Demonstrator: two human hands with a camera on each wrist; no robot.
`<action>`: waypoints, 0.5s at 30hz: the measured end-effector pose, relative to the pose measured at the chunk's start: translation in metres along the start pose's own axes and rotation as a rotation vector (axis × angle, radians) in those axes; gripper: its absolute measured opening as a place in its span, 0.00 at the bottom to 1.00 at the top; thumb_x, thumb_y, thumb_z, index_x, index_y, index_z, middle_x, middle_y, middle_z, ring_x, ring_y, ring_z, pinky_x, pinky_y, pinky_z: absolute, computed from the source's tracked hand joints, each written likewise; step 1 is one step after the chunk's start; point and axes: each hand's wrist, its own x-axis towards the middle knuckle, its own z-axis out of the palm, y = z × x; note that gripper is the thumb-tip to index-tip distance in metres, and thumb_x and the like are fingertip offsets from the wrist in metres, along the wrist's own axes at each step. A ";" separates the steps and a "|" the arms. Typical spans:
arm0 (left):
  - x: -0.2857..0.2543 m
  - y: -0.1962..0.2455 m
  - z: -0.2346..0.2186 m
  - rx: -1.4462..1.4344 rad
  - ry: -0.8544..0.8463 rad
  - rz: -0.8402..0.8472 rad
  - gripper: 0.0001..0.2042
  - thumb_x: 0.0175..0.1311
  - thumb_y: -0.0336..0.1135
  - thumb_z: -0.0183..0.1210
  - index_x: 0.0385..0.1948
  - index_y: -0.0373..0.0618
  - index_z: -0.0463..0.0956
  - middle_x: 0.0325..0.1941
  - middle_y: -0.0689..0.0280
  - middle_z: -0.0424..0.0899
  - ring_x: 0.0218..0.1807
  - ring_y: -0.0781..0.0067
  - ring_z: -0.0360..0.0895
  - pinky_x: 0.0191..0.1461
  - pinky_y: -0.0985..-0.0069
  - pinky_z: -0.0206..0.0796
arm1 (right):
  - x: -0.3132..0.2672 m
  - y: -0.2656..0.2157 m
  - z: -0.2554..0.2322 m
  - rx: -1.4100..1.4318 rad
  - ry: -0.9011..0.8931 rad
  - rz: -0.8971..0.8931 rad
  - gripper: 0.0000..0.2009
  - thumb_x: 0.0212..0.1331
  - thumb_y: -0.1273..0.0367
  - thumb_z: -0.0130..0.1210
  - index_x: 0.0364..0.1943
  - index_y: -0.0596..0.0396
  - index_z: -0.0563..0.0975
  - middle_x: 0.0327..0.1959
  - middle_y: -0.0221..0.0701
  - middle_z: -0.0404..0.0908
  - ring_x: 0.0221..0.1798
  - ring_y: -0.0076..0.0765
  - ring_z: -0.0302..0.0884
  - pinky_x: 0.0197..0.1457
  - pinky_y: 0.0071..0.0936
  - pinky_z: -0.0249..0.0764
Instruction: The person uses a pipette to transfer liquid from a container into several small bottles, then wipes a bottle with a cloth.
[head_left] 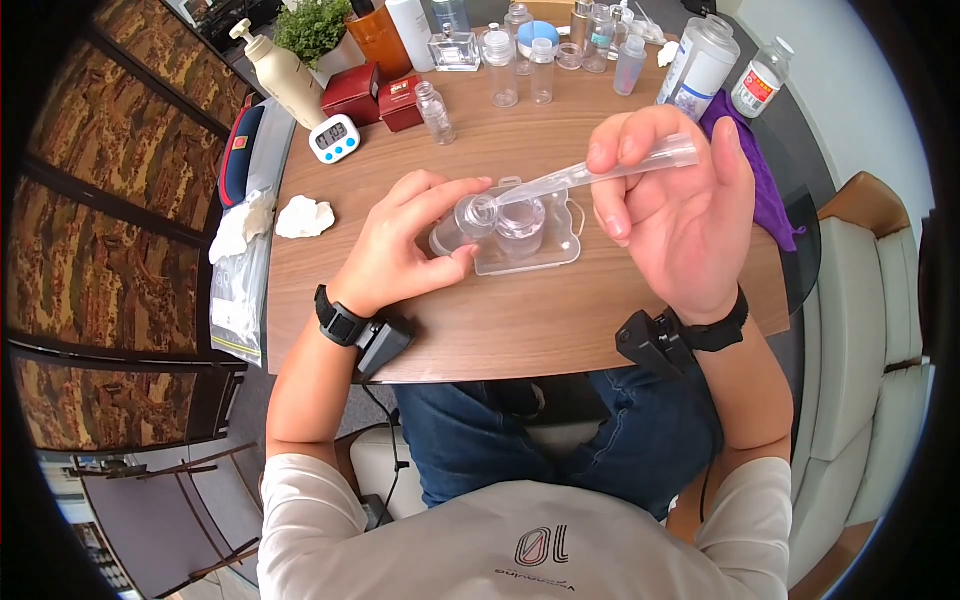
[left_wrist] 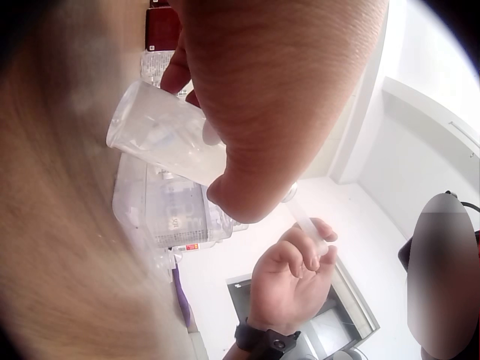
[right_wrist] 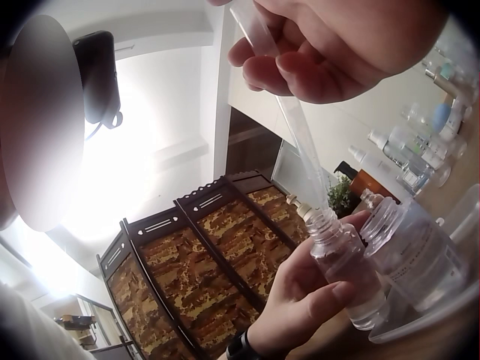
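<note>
Two sets of fingers, both clamped: left hand (head_left: 410,240) round a tilted clear bottle (head_left: 452,233), right hand (head_left: 690,215) on a tapered tube (head_left: 600,177), tip at the bottle's mouth. Obstruction: wide-mouthed jar (head_left: 520,238) just beside the bottle, below the tube, on a clear tray (head_left: 556,264). Farther out: timer (head_left: 334,139), empty-looking vial (head_left: 435,112), crumpled tissue (head_left: 304,217) leftward; purple cloth (head_left: 765,190) rightward.
</note>
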 end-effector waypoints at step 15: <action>0.000 0.001 -0.001 0.002 -0.001 -0.002 0.29 0.47 0.28 0.68 0.58 0.44 0.81 0.43 0.62 0.82 0.41 0.68 0.78 0.46 0.73 0.73 | 0.000 0.000 -0.001 -0.006 -0.013 -0.012 0.32 0.78 0.44 0.26 0.39 0.56 0.76 0.42 0.40 0.82 0.26 0.26 0.68 0.33 0.23 0.67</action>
